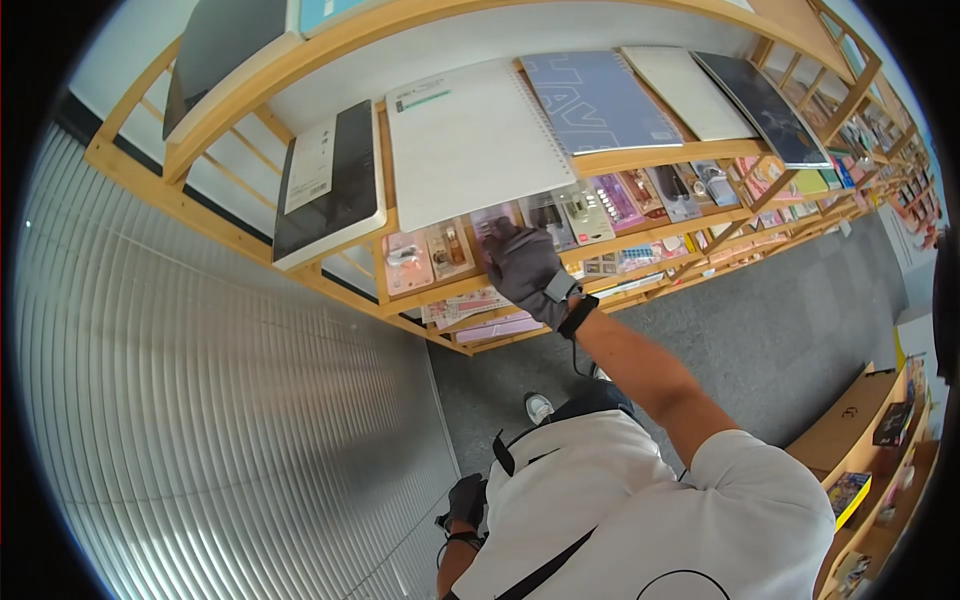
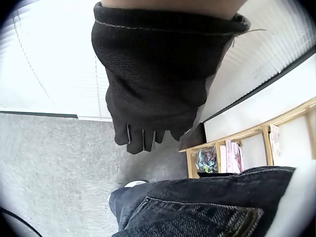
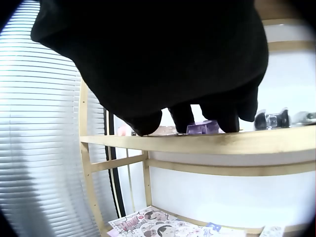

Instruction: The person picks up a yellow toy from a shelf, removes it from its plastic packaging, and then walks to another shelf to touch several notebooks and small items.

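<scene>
My right hand, in a dark grey glove, reaches onto the shelf among small packaged goods. In the right wrist view its fingers point down at shelf level, spread about a clear purple plastic piece. A pinkish-purple package lies partly hidden beneath those fingers in the head view. To its left is a package with a brown item; on the right sits a package with a black item. My left hand, gloved too, hangs beside the body with relaxed fingers and holds nothing.
Above the goods, a wooden shelf bears a large white spiral pad, a blue notebook and a black-and-white pad. Window blinds stand at left. Lower shelves hold printed sheets. A cardboard box is at right.
</scene>
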Demonstrator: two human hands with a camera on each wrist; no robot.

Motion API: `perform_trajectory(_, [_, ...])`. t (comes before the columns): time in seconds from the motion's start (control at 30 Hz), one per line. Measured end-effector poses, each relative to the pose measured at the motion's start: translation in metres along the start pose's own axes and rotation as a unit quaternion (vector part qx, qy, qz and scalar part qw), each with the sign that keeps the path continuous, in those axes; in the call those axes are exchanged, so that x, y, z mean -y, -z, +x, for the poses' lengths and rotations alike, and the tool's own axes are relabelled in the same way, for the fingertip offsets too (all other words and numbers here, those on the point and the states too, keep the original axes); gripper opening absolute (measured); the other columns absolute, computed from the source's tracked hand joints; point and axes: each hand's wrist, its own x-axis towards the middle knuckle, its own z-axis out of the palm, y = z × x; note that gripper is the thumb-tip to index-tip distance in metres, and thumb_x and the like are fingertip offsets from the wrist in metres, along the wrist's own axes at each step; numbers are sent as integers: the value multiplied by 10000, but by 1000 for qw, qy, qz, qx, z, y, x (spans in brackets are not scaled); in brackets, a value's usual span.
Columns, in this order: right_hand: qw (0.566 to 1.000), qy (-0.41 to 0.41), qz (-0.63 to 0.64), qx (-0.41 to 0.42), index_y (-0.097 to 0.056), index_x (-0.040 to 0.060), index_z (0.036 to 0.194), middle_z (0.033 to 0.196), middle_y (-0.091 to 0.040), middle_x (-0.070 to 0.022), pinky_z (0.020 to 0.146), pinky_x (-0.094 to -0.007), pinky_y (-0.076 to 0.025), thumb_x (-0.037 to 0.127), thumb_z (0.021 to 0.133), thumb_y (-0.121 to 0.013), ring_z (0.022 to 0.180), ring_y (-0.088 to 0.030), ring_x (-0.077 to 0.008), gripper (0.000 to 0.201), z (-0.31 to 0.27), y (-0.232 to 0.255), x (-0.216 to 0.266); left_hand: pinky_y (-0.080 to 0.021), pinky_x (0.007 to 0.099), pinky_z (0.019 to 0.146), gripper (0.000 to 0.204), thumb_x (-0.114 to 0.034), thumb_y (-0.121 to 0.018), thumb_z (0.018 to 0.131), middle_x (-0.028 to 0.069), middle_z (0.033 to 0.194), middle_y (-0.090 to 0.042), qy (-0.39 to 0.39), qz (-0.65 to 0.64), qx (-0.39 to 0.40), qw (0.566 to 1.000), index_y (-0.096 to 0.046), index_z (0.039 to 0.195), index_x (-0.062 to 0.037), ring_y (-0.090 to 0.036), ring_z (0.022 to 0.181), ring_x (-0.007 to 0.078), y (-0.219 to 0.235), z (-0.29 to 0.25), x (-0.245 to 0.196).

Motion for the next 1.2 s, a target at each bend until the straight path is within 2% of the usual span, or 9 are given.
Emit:
perform_trajectory(0.13, [999, 25, 31, -37, -691, 44, 1007, 1103, -704, -247, 705, -499, -546, 254, 810, -665, 817, -691, -386, 289, 0, -9, 5, -549, 479, 913, 407, -365, -611, 967, 193, 1137, -738, 45, -112, -3, 993, -718, 1189, -42, -695, 1080, 371, 4, 7, 2])
perform_trajectory(0.27, [997, -8, 74, -11, -705, 39, 1051, 1164, -693, -271, 716, -502, -546, 253, 833, -652, 846, -692, -386, 309, 0, 6, 6, -551, 480, 915, 411, -363, -610, 957, 203, 1133, -735, -26, -7, -63, 998, -726, 1195, -49, -693, 1071, 384, 18, 5, -3])
perform_trajectory(0.43, [998, -48, -25, -28, -685, 95, 1205, 1156, -697, -205, 795, -497, -552, 291, 850, -653, 968, -683, -369, 407, -4, 37, -31, -550, 484, 922, 433, -371, -606, 950, 204, 1140, -733, -25, -47, -82, 995, -716, 1223, -54, -690, 1077, 390, 12, 2, 1])
perform_trajectory(0.53, [993, -46, -80, -76, -686, 108, 1206, 1144, -701, -193, 785, -499, -552, 293, 843, -662, 983, -679, -365, 408, -10, 37, -48, -550, 480, 930, 442, -383, -606, 947, 202, 1149, -733, 18, -17, 34, 999, -715, 1226, -58, -692, 1085, 385, 17, 0, -5])
perform_trajectory(0.63, [995, -75, -18, 59, -686, 110, 1207, 1139, -705, -204, 769, -493, -555, 282, 838, -668, 963, -685, -364, 407, -19, 33, -45, -549, 474, 939, 447, -389, -606, 945, 200, 1157, -732, 41, -20, 73, 996, -716, 1225, -57, -688, 1105, 382, 23, -1, -10])
perform_trajectory(0.7, [996, -70, -14, 45, -686, 109, 1205, 1143, -706, -209, 766, -490, -557, 275, 838, -667, 955, -688, -364, 403, -23, 26, -42, -548, 471, 944, 450, -392, -606, 945, 198, 1162, -732, 56, -21, 94, 994, -717, 1224, -57, -686, 1115, 380, 22, 0, -7])
perform_trajectory(0.83, [997, -63, 5, 33, -686, 107, 1211, 1161, -706, -221, 761, -483, -561, 269, 839, -666, 938, -695, -364, 406, -21, 24, -35, -546, 473, 941, 432, -377, -619, 940, 192, 1155, -735, 37, 0, 75, 996, -725, 1209, -56, -681, 1121, 376, 17, 4, 7])
perform_trajectory(1.07, [995, -85, -22, 52, -667, 110, 1284, 1201, -705, -224, 791, -474, -558, 310, 855, -644, 943, -704, -354, 474, -18, 19, -35, -547, 476, 917, 393, -335, -627, 946, 184, 1123, -741, -78, -13, -86, 993, -726, 1197, -49, -683, 1084, 381, 27, 9, 5])
perform_trajectory(1.2, [993, -90, -57, 44, -634, 95, 1344, 1188, -709, -218, 814, -462, -548, 325, 870, -610, 930, -704, -347, 528, -13, -1, -40, -548, 475, 916, 396, -344, -621, 947, 191, 1115, -739, -74, -24, -77, 994, -728, 1185, -47, -686, 1077, 386, 35, 9, -3])
